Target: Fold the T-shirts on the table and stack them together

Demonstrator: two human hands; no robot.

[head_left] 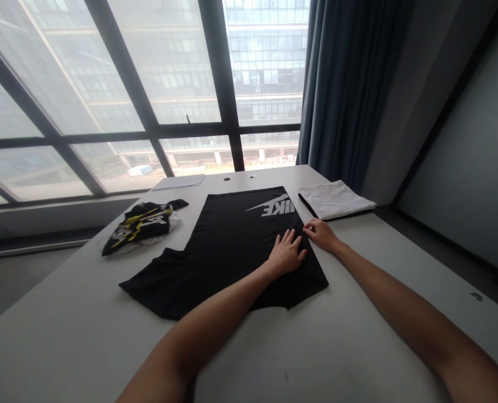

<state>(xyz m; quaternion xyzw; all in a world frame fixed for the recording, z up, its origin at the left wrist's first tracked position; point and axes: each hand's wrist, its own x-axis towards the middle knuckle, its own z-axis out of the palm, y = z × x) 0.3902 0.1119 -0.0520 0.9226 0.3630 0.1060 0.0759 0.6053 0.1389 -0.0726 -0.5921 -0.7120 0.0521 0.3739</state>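
A black T-shirt (228, 240) with a white printed logo lies spread on the white table, its lettering upside down from where I look. Its right side looks folded inward, cutting the print off at that edge; one sleeve sticks out toward the near left. My left hand (288, 253) rests flat on the shirt near its right edge, fingers spread. Just right of it, my right hand (320, 234) has its fingertips pinched together at the shirt's right edge.
On the left of the table (85, 313) lies a crumpled black, yellow and white garment (144, 226). Folded white cloth (337, 199) with a dark strip sits at the back right. White paper (179, 182) lies by the window; a blue curtain (341, 95) hangs behind.
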